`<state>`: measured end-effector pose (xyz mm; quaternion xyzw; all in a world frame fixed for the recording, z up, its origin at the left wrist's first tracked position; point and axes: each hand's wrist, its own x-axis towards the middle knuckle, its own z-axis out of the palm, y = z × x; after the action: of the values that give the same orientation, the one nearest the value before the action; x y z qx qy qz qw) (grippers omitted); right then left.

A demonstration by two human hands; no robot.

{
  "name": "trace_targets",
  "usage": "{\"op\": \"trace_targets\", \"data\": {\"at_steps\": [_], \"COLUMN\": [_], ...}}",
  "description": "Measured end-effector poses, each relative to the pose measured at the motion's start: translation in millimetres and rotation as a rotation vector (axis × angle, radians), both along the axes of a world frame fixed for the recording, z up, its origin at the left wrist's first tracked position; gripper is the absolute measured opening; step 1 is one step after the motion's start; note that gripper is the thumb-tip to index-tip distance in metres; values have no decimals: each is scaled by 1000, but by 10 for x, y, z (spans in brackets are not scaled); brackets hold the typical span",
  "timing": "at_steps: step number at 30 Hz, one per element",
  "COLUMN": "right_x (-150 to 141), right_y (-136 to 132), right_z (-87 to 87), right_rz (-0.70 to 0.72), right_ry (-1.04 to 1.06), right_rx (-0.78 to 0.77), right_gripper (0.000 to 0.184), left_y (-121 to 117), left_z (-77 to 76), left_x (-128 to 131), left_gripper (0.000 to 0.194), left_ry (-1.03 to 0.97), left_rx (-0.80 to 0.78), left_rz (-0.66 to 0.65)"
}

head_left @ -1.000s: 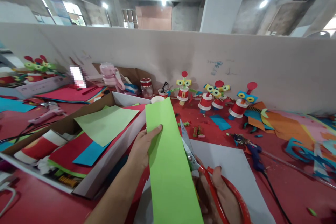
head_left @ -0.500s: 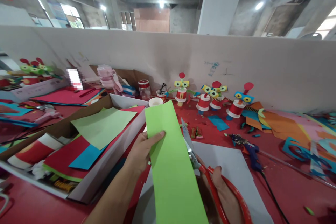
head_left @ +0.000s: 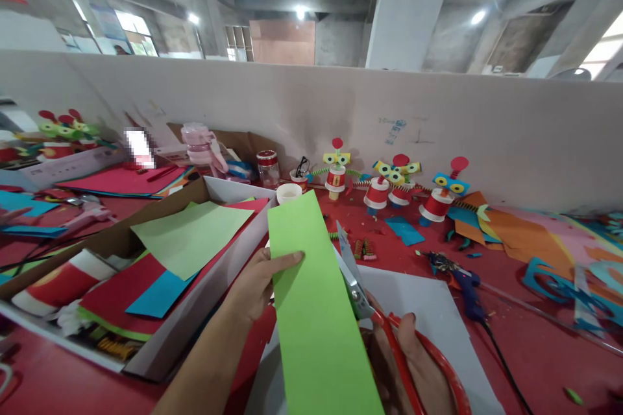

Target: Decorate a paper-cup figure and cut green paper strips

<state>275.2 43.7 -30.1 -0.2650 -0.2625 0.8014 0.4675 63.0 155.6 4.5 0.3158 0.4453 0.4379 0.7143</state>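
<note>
A green strip of paper is up in the air in front of me, above a white sheet on the red table. The person's left hand pinches its left edge, thumb on top. The right hand grips red-handled scissors, blades alongside the strip's right edge; whether they touch, I can't tell. Over to the left sits an open box of coloured paper, to the right a blue glue gun, and figures stand near the wall
</note>
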Motion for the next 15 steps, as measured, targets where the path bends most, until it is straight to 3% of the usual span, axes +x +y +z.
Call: {"op": "trace_targets", "data": {"at_steps": [3, 9, 15], "right_x": [-20, -62, -67], "right_y": [2, 57, 14], "right_z": [68, 17, -130], "right_rz": [3, 231, 116], "right_ry": [75, 167, 69], "right_rx": [-22, -159, -146], "right_gripper": [57, 68, 68], "left_y": [7, 41, -61], "left_z": [61, 132, 57], "left_x": [-13, 63, 209], "left_gripper": [29, 21, 29], "left_ry": [-44, -134, -95], "left_rx": [-41, -64, -118], "left_rz": [-18, 112, 62]}}
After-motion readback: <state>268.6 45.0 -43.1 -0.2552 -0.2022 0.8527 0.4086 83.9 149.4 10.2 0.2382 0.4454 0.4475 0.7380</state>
